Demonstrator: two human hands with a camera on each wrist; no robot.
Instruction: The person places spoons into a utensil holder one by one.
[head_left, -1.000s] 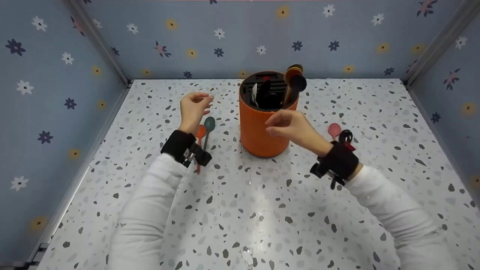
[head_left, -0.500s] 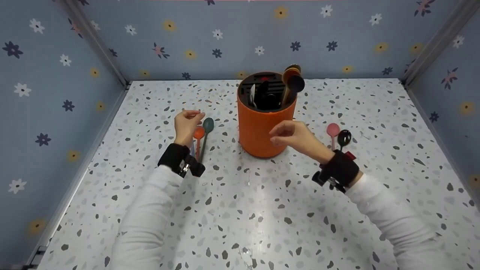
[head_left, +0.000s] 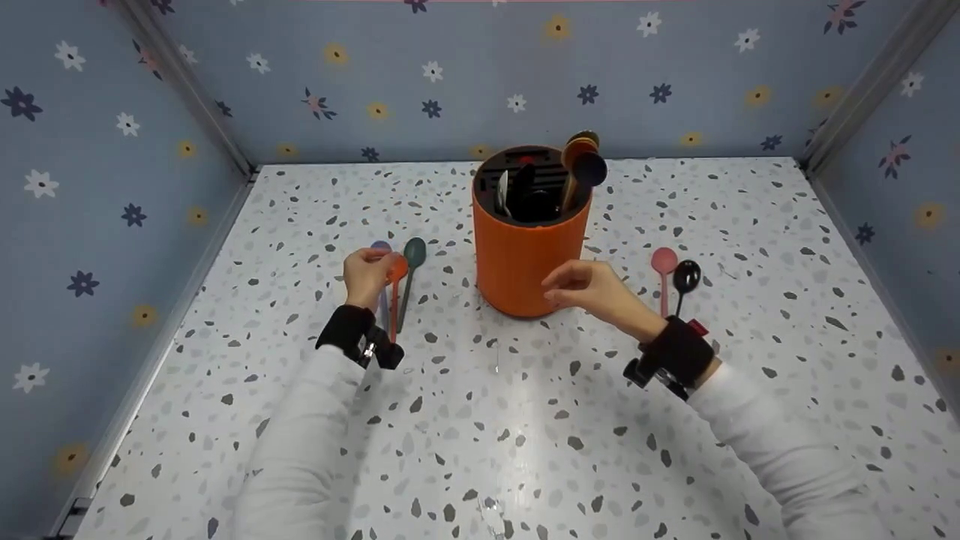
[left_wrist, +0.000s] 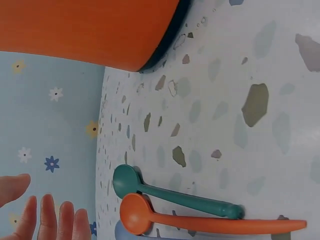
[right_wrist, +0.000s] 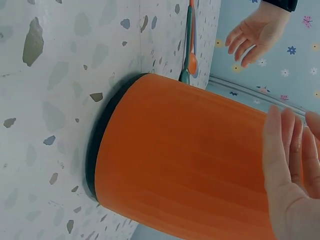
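Hovering: left hand (head_left: 364, 279) above orange spoon (left_wrist: 134, 214), grip parted; right hand (head_left: 598, 292) near orange holder (head_left: 514, 262), grip also parted.

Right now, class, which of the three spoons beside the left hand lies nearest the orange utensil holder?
The green spoon, on the side toward the orange utensil holder; the orange spoon lies in the middle and the blue spoon farthest.

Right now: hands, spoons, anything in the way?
Left hand empty, hovers above orange spoon. Right hand empty, near orange holder. Orange spoon lies on table; green spoon and blue spoon close either side.
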